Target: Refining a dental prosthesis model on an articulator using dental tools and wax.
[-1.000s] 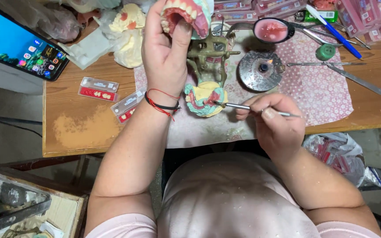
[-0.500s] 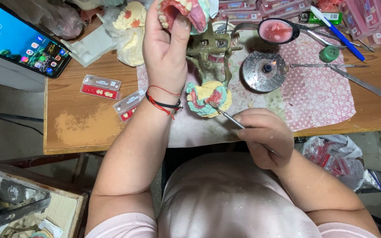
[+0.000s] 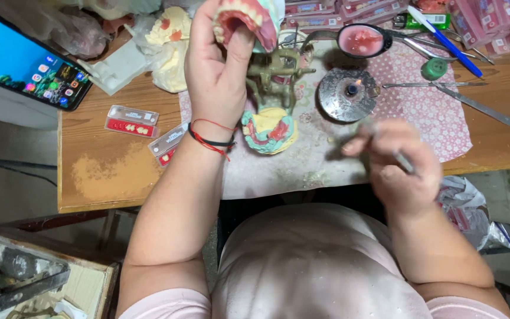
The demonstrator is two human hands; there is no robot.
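1. The left hand [image 3: 216,71] has its fingers closed round a pink denture wax-up [image 3: 246,18], lifted and tilted toward the face for viewing.
2. The right hand [image 3: 394,165], blurred, pinches a thin metal tool [image 3: 404,162].
3. A second model [image 3: 270,130] and a small lit burner [image 3: 349,93] sit within reach on the counter [image 3: 113,171].

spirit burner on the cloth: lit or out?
Lit. A small flame shows at the wick in the middle of the round metal burner, standing on the patterned cloth ahead of the right hand.
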